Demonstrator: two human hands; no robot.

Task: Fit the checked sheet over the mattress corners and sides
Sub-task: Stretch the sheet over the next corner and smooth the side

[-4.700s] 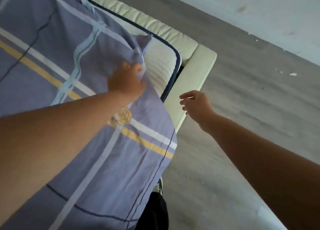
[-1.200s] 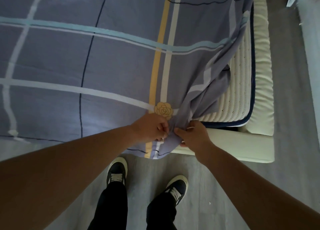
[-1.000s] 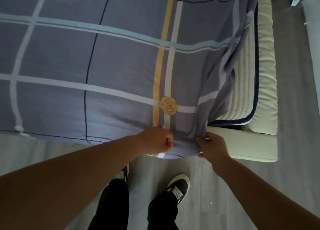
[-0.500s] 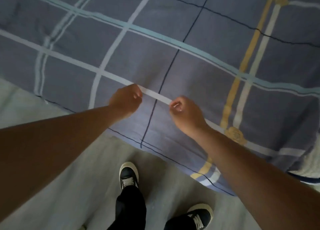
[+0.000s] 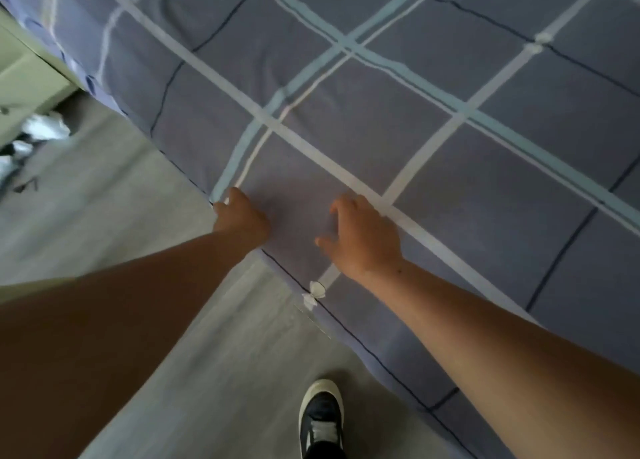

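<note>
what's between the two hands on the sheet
Only bare sheet: a plain purple patch lies between the left hand and right hand, in the head view.

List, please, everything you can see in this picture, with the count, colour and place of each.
checked sheet: one, grey-purple with white, pale blue and dark lines, spread over the bed across the upper right
floor: one, grey, lower left
cabinet: one, pale green, far left edge
clutter: blurred dark and white things on the floor by the cabinet, count unclear
shoe: one, dark with a white sole, bottom centre
left hand: one, at the sheet's edge
right hand: one, fingers spread, on the sheet
</note>
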